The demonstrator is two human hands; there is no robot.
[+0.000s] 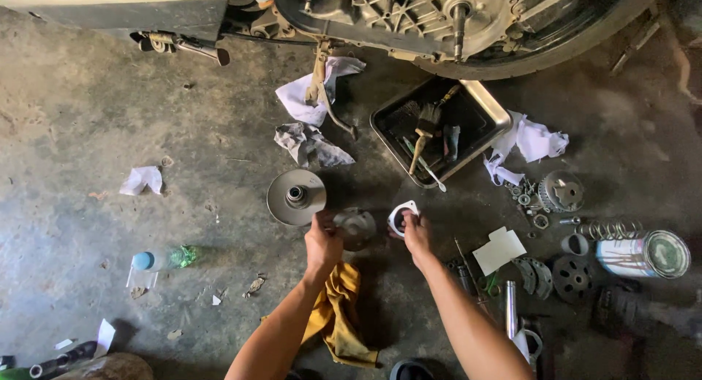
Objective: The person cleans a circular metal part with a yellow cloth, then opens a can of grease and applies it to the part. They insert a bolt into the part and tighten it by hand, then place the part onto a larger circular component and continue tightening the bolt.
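A round grey metal part (355,228), dished like a pulley half, was held just above the concrete floor (88,117) by the left hand (322,242), whose fingers were closed on its rim at about nine o'clock. At three o'clock from that part, just beside it but apart, a small white ring-shaped piece (401,216) (possibly a gasket or collar; its make could not be told) was pinched in the right hand (417,232), fingers narrowed around its lower edge. The two pieces lay side by side on a left-to-right line, the left hand being the nearer to the metal part, the right hand the nearer to the ring. A yellow cloth (338,316) was draped under the left forearm at six o'clock. A larger pulley disc (295,197) with a central hub rested flat at ten o'clock, and a black tray (439,128) holding a brush (424,131) was seen at one o'clock. Springs, clutch pieces and a tin can (647,254) were spread out at three o'clock.
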